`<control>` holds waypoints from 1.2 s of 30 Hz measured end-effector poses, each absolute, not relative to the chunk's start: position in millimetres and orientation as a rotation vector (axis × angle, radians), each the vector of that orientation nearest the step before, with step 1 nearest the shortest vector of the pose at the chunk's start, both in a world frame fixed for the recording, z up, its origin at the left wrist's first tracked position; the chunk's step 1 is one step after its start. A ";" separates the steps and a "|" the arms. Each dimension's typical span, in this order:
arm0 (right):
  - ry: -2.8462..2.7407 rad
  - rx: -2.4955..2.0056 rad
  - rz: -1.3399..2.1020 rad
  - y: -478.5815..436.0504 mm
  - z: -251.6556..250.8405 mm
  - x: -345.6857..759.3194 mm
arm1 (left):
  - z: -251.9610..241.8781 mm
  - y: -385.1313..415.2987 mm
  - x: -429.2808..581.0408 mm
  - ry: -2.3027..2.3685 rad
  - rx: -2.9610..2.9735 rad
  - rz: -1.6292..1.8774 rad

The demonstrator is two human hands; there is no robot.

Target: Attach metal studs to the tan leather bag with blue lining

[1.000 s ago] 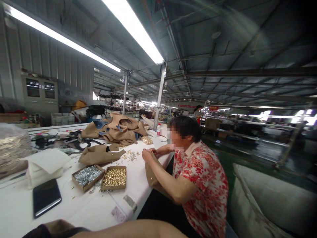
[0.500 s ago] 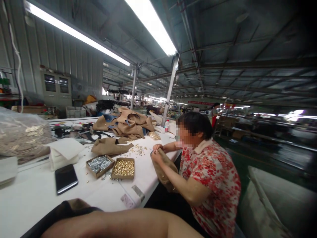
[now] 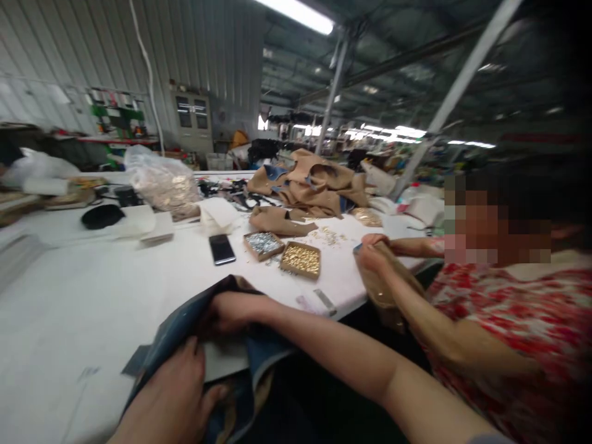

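A garment piece (image 3: 263, 357), blue on one side and brown on the other, hangs bunched over the near table edge. My right hand (image 3: 235, 310) grips its upper fold, the fingers partly hidden by cloth. Lower down, my left hand (image 3: 169, 388) is closed on the near side of the same garment, thumb toward the right. Beyond my hands, a box of silver studs (image 3: 264, 245) stands beside a box of gold studs (image 3: 300, 260). A black phone (image 3: 222, 250) lies left of them.
At right, a co-worker in a red-and-white floral shirt (image 3: 499, 320) holds a brown cloth piece (image 3: 383, 283). Farther back lie a heap of brown garments (image 3: 305, 185), loose gold studs (image 3: 330, 235) and a clear plastic bag (image 3: 161, 182). The white table (image 3: 92, 296) extends left.
The view has swung left and down. Both my hands and the blue-and-brown garment now show; before, only a bare arm and a fold of cloth were visible at the bottom.
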State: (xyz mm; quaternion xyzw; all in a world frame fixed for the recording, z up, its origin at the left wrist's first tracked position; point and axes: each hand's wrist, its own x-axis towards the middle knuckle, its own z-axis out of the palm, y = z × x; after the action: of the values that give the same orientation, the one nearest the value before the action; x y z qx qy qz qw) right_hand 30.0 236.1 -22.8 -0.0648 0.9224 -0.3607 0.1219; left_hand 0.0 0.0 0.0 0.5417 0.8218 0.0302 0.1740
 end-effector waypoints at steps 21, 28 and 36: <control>3.063 -0.280 -1.305 199.6 2.7 -8.3 | 19.3 -3.8 5.0 2.289 1.447 -0.041; 3.112 -0.162 -1.060 213.7 -8.0 -7.8 | 34.9 0.1 1.5 2.194 1.523 -0.239; 2.887 -0.164 -1.164 237.6 -20.1 2.5 | 22.1 -2.8 -5.3 2.192 1.596 -0.185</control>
State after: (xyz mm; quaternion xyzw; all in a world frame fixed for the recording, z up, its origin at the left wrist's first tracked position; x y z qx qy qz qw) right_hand 2.5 237.6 -20.1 -0.0527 0.9261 -0.3735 0.0120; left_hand -5.3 -2.8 22.1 0.5741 0.7885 -0.0665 0.2104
